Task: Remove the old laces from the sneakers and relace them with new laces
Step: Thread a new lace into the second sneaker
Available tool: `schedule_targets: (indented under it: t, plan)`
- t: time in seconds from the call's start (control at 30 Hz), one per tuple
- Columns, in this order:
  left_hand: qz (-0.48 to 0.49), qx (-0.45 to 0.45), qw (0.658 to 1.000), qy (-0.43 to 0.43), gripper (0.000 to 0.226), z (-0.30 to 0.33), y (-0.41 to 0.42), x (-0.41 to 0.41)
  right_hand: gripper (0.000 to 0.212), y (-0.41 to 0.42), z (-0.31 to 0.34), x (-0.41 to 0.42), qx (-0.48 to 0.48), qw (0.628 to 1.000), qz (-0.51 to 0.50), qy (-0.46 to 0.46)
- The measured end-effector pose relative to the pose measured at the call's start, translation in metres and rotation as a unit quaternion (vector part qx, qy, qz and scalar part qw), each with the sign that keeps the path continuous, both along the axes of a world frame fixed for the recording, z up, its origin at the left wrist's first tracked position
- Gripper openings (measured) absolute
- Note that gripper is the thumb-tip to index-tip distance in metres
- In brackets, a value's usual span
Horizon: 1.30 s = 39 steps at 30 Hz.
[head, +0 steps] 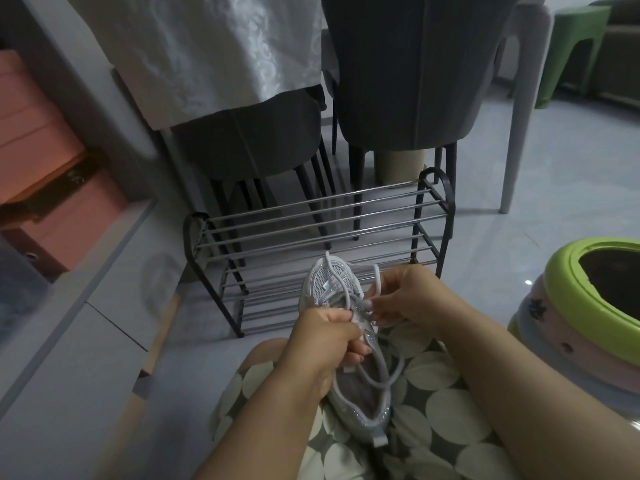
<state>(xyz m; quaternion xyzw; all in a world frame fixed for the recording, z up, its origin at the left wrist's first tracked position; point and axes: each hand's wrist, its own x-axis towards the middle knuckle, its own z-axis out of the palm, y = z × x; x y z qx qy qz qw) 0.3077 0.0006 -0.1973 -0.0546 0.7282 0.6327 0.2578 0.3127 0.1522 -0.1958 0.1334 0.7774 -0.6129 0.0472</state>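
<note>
A white and silver mesh sneaker (360,407) lies on my lap, toe pointing away from me, heel loop nearest. A grey lace (379,362) runs through its eyelets, with loose loops trailing over the shoe's opening. My left hand (325,336) grips the sneaker's left side near the eyelets, fingers closed on the upper and a strand of lace. My right hand (401,296) pinches the grey lace at the upper eyelets, with a loop (375,277) rising above its fingers. The tongue area is partly hidden by my fingers.
A black metal shoe rack (318,230) stands on the floor just beyond the sneaker. Behind it are dark chairs (408,81) and a white tablecloth (207,53). A green-rimmed stool (568,285) is at my right, a grey cabinet (79,306) at my left.
</note>
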Motion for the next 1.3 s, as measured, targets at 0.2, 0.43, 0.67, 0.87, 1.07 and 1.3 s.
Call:
schedule_targets:
  t: [0.2, 0.43, 0.67, 0.87, 1.07, 1.3]
  plan:
    - [-0.003, 0.009, 1.0, 0.005, 0.025, -0.003, -0.002, -0.001, 0.016, -0.003, 0.001, -0.001, 0.037, 0.999, 0.027, -0.016]
    - [0.015, 0.067, 0.997, -0.043, 0.017, -0.001, 0.001, -0.006, 0.019, -0.003, 0.0, -0.004, 0.089, 0.995, 0.041, -0.032]
    - [0.004, 0.064, 0.996, -0.067, 0.02, -0.01, 0.005, -0.006, 0.027, -0.005, 0.004, -0.004, 0.138, 0.988, 0.06, -0.037]
    - [-0.005, 0.034, 0.998, -0.057, 0.025, -0.013, 0.005, -0.007, 0.04, -0.006, 0.006, 0.0, 0.145, 0.979, 0.12, -0.079]
    - [-0.026, 0.059, 0.997, -0.052, 0.016, -0.015, 0.004, -0.007, 0.023, -0.003, -0.001, -0.003, 0.139, 0.98, 0.116, -0.082]
    - [-0.05, 0.041, 0.998, -0.017, 0.016, -0.021, 0.003, -0.008, 0.024, 0.004, -0.004, -0.003, 0.13, 0.981, 0.115, -0.081]
